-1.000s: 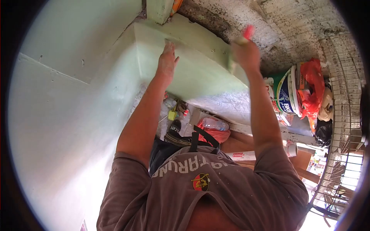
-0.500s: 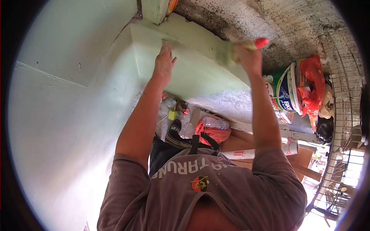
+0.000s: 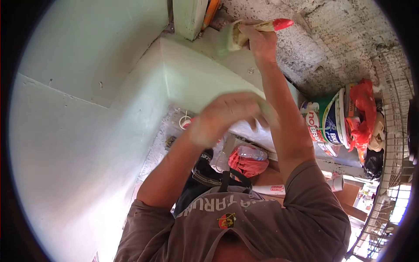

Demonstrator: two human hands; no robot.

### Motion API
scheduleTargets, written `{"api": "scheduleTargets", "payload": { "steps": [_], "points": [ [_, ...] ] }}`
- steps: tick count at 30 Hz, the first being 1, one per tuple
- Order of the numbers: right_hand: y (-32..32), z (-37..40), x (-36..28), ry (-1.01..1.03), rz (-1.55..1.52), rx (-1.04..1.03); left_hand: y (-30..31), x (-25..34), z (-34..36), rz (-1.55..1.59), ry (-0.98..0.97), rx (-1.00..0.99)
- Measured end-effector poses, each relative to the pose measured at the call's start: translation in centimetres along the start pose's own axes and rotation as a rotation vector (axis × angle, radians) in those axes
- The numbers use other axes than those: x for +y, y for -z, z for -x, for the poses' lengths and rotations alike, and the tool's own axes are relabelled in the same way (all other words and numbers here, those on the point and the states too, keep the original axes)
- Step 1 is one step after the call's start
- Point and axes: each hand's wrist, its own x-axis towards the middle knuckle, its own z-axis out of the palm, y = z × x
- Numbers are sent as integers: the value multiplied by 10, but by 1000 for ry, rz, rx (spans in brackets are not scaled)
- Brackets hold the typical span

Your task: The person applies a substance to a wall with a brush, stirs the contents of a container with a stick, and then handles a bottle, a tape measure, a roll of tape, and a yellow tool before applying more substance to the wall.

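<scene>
Paintbrush [image 3: 242,32] clenched in right hand [image 3: 261,42] at green ledge [image 3: 196,83]; left hand [image 3: 227,115] blurred, grip unclear; rough wall [image 3: 331,48] beside.

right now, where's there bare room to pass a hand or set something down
Bare: the green ledge face between the corner post and the left hand, and the rough wall right of the brush in the right hand. Crowded: bottle, red bag and paint bucket below.
</scene>
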Motion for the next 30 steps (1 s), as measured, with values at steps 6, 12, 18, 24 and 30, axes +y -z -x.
{"api": "scheduleTargets", "payload": {
  "steps": [6, 12, 18, 24, 30],
  "points": [
    [68, 33, 28, -68, 110, 66, -76, 37, 16, 767, 78, -608],
    [158, 94, 3, -97, 407, 199, -87, 50, 30, 1035, 111, -703],
    [40, 27, 9, 40, 50, 90, -87, 51, 38, 893, 82, -695],
    [-7, 5, 28, -112, -83, 113, -81, 52, 45, 815, 133, -670],
    [146, 84, 25, -119, 264, 216, -86, 48, 49, 888, 49, -762]
  ]
}}
